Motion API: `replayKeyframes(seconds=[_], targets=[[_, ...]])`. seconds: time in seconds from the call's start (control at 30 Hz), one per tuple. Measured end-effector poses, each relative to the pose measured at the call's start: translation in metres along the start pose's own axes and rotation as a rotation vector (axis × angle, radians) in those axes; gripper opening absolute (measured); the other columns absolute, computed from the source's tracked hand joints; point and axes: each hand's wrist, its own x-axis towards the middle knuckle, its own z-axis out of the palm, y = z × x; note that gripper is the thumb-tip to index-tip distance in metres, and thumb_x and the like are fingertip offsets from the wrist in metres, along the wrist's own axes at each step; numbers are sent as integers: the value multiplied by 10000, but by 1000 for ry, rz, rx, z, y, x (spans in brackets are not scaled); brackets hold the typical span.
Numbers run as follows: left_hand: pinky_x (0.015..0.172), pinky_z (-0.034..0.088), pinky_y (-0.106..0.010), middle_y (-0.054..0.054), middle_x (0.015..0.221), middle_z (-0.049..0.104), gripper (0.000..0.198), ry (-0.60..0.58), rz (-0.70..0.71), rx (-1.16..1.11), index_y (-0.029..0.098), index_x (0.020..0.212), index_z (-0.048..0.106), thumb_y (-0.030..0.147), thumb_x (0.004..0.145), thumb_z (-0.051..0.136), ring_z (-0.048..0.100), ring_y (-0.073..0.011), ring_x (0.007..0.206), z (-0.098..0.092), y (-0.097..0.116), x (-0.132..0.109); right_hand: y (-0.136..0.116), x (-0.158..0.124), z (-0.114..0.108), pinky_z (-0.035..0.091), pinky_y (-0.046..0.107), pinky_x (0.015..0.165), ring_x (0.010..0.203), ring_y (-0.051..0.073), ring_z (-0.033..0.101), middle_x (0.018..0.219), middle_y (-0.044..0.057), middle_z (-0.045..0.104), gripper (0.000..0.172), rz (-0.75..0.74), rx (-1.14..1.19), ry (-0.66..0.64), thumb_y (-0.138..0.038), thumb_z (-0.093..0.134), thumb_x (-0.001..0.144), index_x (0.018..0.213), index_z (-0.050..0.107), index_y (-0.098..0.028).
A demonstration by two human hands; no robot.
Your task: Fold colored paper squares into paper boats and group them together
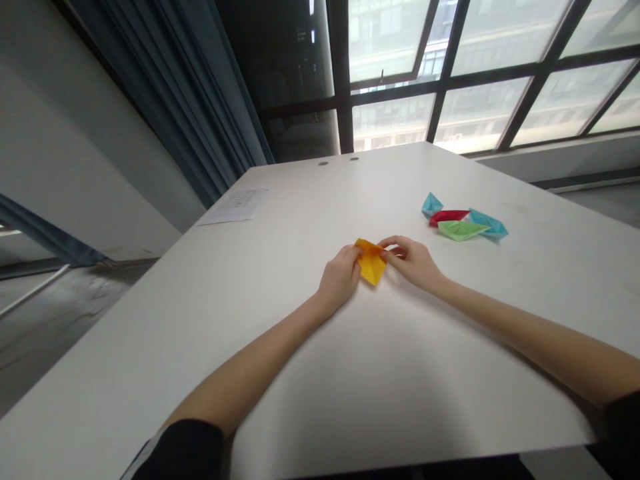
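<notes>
A small folded piece of yellow-orange paper [373, 265] is held between my two hands just over the white table, one corner pointing toward me. My left hand [341, 275] pinches its left edge, with the thumb on top. On the other side, my right hand [411, 260] grips the right corner between thumb and fingers. The fingertips behind the paper are partly hidden. Creases run across the paper's upper part, which looks a deeper orange.
To the right on the white table [310, 373] lie folded paper boats: a red one [447, 217], a green one [461, 231] and a blue one [490, 224], beside a small blue folded piece [431, 204]. A printed sheet [237, 205] lies far left. Windows and a curtain stand behind.
</notes>
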Motion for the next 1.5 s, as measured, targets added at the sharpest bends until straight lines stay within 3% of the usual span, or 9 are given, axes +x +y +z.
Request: replayKeyframes(seconds=[0.23,0.43,0.63,0.77,0.97,1.13,1.23,1.37,1.5], targets=[[610,491,-211,-73,1084,583,438,58,-161,-454,223,1162,343,69,761,430,610,-127,824,9,-4,-1,7,-1,6,526,324,741,765,159,650,982,39,665,276,72,120,-28,-130,487,714,963,594,-186],[738,506,-274,-57,1056,632,349,58,-253,-344,182,1045,558,64,726,476,604,-162,895,7,-4,2,4,-9,11,536,307,728,813,159,648,961,31,665,263,-28,58,-68,-115,480,719,935,602,-201],[840,487,-304,-39,1020,666,387,43,-286,-386,172,988,628,-1,697,442,611,-160,919,7,-4,2,3,-10,11,530,335,773,825,164,649,958,38,665,254,-58,24,-79,-126,487,731,944,600,-204],[858,482,-316,-49,1035,660,381,61,-310,-478,169,1001,622,7,695,463,610,-167,939,10,-6,2,4,-10,11,532,340,784,835,160,645,979,46,655,246,-55,50,-80,-132,487,740,953,590,-198],[837,490,-326,-78,1059,636,409,151,-317,-678,167,1097,521,74,701,563,610,-178,954,14,-8,1,4,-14,13,546,318,753,844,141,610,1084,63,562,266,-217,35,-56,-138,518,735,983,575,-213],[863,473,-331,-85,1146,584,335,249,-292,-590,176,1016,600,101,690,597,582,-181,1007,14,-10,1,1,-17,16,548,328,775,897,157,588,1090,65,486,335,-285,28,-34,-142,540,735,1053,558,-247],[923,437,-347,-80,1111,610,304,201,-248,-585,173,997,625,95,707,580,567,-177,1033,14,-10,1,0,-18,16,546,349,789,943,175,571,1098,67,470,345,-299,22,-26,-160,543,747,1078,545,-261],[933,434,-348,-81,1134,610,354,127,-241,-657,174,1090,574,107,743,553,572,-174,1033,15,-9,0,-1,-18,16,545,339,776,916,165,571,1080,64,510,348,-319,12,-52,-159,522,773,1105,522,-261],[890,461,-308,-90,1210,540,469,244,-241,-663,203,1147,464,96,708,588,514,-177,1120,16,-8,1,0,-18,16,538,326,772,929,167,568,1087,70,494,338,-329,17,-18,-137,533,756,1076,533,-244]])
